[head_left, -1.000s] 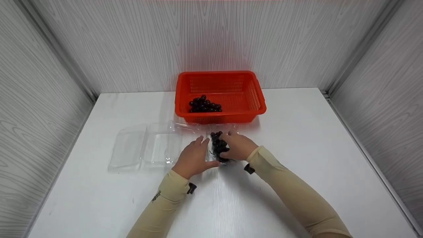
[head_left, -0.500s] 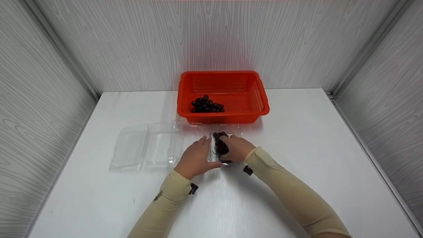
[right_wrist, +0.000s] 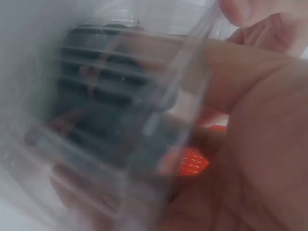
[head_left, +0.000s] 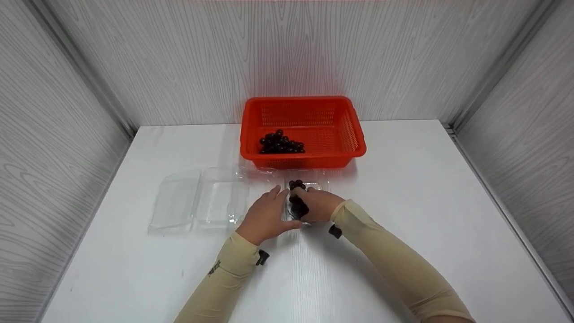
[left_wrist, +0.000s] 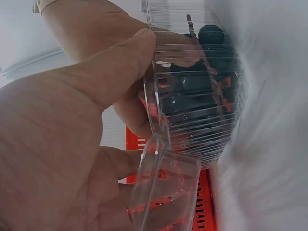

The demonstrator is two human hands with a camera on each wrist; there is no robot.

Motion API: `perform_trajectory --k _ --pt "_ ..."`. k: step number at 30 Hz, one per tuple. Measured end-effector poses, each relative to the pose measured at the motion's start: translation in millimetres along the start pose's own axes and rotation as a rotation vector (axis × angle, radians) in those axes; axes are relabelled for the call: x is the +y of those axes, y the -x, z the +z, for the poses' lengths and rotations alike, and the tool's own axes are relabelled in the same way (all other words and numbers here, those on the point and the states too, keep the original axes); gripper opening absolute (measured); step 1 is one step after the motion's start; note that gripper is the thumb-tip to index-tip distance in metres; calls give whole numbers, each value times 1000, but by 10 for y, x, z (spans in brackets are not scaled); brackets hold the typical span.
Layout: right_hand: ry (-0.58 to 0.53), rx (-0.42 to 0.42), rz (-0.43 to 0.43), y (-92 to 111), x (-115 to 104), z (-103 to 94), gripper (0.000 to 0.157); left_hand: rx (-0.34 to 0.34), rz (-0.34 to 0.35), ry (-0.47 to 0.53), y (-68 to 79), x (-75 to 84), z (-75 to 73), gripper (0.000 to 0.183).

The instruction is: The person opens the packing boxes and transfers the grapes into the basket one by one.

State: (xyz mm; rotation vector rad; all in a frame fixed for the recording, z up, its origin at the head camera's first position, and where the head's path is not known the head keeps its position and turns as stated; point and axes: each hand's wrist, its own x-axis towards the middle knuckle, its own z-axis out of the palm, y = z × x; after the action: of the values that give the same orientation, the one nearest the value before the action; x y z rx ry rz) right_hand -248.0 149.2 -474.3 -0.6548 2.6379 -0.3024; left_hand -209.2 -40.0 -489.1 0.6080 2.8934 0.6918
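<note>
In the head view a bunch of dark grapes point(head_left: 297, 209) lies in a clear plastic clamshell box point(left_wrist: 202, 156). My right hand point(head_left: 319, 204) reaches into the box and grips the bunch, fingers and thumb round it. Through the ribbed wall in the right wrist view, the dark grapes and their stem show blurred. My left hand point(head_left: 265, 216) rests against the box's left side, fingers and thumb stretched out. Its thumb touches the box rim in the left wrist view, and other fingers show behind the clear lid point(left_wrist: 166, 185).
A red plastic basket point(head_left: 334, 154) with another bunch of dark grapes point(head_left: 279, 142) stands behind the box. To the left, a second clear clamshell box point(head_left: 217, 202) lies opened flat. White walls point(head_left: 291, 54) enclose the back and sides of the white table point(head_left: 403, 179).
My right hand has shifted slightly left and covers more of the grapes in the box. The left hand keeps its place at the box. The view has shifted a little.
</note>
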Motion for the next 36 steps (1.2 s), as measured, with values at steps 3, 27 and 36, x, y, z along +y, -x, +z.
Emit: perform_trajectory --k 3,27,36 --pt "-14 10 20 -45 41 30 61 -1 0 -2 2 4 -2 95" --pt "-67 61 -3 -135 134 81 55 -12 -16 9 11 8 21 98" --pt "-66 111 -58 -138 160 75 42 7 4 13 9 3 11 98"
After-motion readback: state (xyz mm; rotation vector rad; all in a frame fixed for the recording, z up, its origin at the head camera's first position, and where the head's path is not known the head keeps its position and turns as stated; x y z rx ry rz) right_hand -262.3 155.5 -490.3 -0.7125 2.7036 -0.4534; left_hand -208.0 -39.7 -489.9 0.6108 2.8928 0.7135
